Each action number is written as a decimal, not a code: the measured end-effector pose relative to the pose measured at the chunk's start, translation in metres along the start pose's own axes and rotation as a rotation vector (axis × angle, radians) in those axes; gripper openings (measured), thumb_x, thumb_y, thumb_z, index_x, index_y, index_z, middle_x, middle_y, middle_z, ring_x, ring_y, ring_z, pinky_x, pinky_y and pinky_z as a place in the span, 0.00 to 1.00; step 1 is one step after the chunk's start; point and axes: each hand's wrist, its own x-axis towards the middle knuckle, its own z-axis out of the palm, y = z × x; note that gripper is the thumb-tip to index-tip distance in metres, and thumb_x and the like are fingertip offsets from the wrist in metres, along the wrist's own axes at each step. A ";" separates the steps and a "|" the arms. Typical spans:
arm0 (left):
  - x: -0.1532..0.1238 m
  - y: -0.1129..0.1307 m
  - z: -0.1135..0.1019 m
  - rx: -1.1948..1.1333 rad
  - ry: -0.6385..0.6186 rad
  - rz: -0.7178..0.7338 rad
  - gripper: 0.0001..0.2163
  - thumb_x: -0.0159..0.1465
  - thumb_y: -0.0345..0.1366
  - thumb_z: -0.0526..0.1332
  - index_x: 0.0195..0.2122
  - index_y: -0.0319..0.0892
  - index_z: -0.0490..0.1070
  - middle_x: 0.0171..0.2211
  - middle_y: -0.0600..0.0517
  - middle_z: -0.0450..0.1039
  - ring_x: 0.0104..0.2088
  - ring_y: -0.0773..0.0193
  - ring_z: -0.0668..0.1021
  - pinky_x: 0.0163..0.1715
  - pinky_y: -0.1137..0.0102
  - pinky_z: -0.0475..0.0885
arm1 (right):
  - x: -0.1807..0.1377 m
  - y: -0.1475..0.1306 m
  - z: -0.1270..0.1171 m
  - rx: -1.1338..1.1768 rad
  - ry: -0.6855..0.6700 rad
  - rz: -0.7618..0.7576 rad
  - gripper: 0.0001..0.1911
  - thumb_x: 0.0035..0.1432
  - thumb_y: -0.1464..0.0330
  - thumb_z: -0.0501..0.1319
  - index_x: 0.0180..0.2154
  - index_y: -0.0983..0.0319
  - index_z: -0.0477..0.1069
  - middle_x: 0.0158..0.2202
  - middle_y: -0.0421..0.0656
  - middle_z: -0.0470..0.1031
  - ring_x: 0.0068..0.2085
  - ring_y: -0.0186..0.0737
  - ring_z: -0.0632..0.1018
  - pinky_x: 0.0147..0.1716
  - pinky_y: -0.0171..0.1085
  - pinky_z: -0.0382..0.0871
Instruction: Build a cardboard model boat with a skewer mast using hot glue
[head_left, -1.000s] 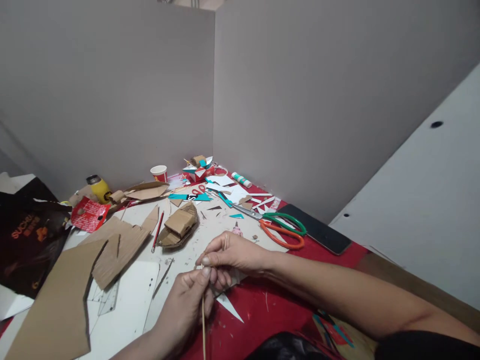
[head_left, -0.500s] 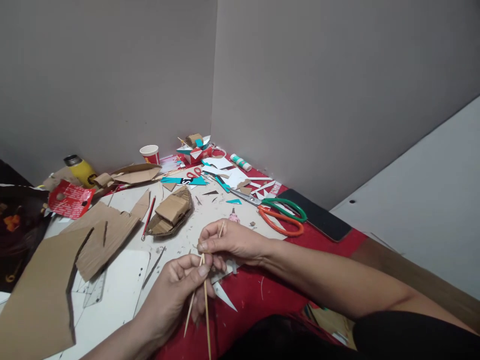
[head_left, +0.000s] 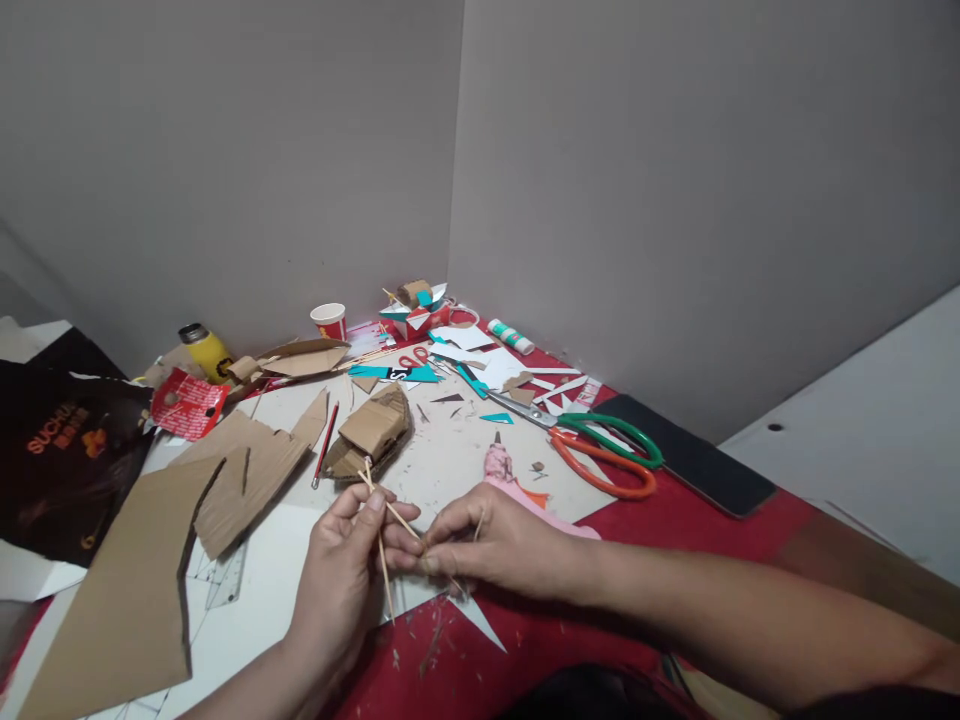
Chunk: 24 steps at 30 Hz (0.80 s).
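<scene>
My left hand [head_left: 339, 580] and my right hand [head_left: 499, 545] meet low over the table, both pinching thin wooden skewers [head_left: 384, 512]. Two sticks cross between the fingertips; one runs up-left toward the cardboard boat model [head_left: 373, 433], another hangs down past my left thumb. A short stick end pokes out above my right hand's fingers. The boat lies just beyond my hands on the white sheet [head_left: 450, 455]. A pink tool [head_left: 499, 466] rests right behind my right hand.
Large cardboard pieces [head_left: 150, 570] lie at left, with a red pencil [head_left: 325, 457] beside them. Green and orange scissors [head_left: 600, 450] and a black phone [head_left: 694, 460] lie at right. Paper cup [head_left: 329, 320], yellow bottle [head_left: 205, 351], glue stick [head_left: 511, 336] and paper scraps crowd the far corner.
My hands have tilted the skewers from nearly upright to slanted and crossed, and moved slightly nearer the boat. The view has shifted, so the pink tool shows more.
</scene>
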 end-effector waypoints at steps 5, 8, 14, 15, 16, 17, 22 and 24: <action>0.003 -0.002 0.000 0.116 -0.009 -0.003 0.15 0.58 0.44 0.66 0.37 0.36 0.73 0.20 0.52 0.75 0.18 0.70 0.74 0.16 0.79 0.66 | 0.002 -0.001 0.001 0.014 -0.015 0.072 0.16 0.54 0.60 0.63 0.26 0.68 0.73 0.20 0.39 0.71 0.19 0.27 0.69 0.20 0.27 0.64; 0.004 -0.003 -0.001 0.188 -0.022 -0.012 0.18 0.61 0.46 0.63 0.42 0.35 0.73 0.16 0.53 0.73 0.12 0.75 0.66 0.13 0.81 0.58 | 0.004 -0.001 -0.001 0.004 -0.004 0.087 0.13 0.54 0.63 0.62 0.25 0.67 0.72 0.19 0.39 0.70 0.19 0.27 0.69 0.20 0.27 0.64; 0.000 -0.005 -0.001 0.169 -0.016 -0.058 0.21 0.60 0.48 0.63 0.46 0.35 0.72 0.17 0.54 0.72 0.11 0.78 0.58 0.11 0.80 0.49 | 0.004 -0.002 0.001 0.011 -0.010 0.102 0.12 0.55 0.65 0.61 0.24 0.67 0.71 0.18 0.38 0.70 0.18 0.26 0.69 0.19 0.26 0.64; 0.000 -0.005 0.000 0.166 -0.016 -0.058 0.21 0.60 0.48 0.63 0.46 0.35 0.72 0.18 0.54 0.73 0.10 0.78 0.57 0.11 0.80 0.49 | 0.003 -0.002 0.001 0.015 -0.010 0.102 0.12 0.55 0.65 0.61 0.23 0.67 0.71 0.18 0.38 0.70 0.18 0.26 0.69 0.19 0.26 0.64; -0.001 -0.004 0.000 0.166 -0.018 -0.053 0.21 0.60 0.48 0.63 0.45 0.35 0.72 0.18 0.54 0.73 0.10 0.78 0.57 0.11 0.80 0.48 | 0.003 -0.001 0.002 0.020 -0.009 0.101 0.12 0.55 0.65 0.61 0.23 0.67 0.71 0.19 0.39 0.70 0.17 0.26 0.69 0.19 0.26 0.64; -0.001 -0.004 0.000 0.167 -0.021 -0.048 0.20 0.60 0.48 0.63 0.44 0.35 0.72 0.17 0.55 0.72 0.10 0.78 0.57 0.10 0.80 0.48 | 0.003 -0.001 0.002 0.027 -0.011 0.100 0.12 0.55 0.65 0.62 0.24 0.67 0.71 0.19 0.39 0.71 0.17 0.26 0.68 0.19 0.26 0.64; 0.001 0.001 -0.001 0.166 -0.020 -0.026 0.16 0.59 0.46 0.64 0.38 0.36 0.74 0.16 0.57 0.70 0.11 0.79 0.55 0.10 0.80 0.48 | 0.003 0.000 -0.006 0.064 -0.046 0.071 0.17 0.52 0.59 0.66 0.27 0.68 0.74 0.19 0.39 0.71 0.19 0.27 0.70 0.21 0.27 0.66; 0.002 0.004 -0.001 0.146 -0.041 -0.033 0.15 0.58 0.45 0.65 0.36 0.37 0.74 0.22 0.55 0.74 0.11 0.80 0.55 0.10 0.81 0.48 | 0.003 -0.003 -0.012 0.028 0.048 -0.004 0.18 0.51 0.57 0.67 0.29 0.68 0.76 0.21 0.40 0.73 0.21 0.28 0.71 0.22 0.28 0.66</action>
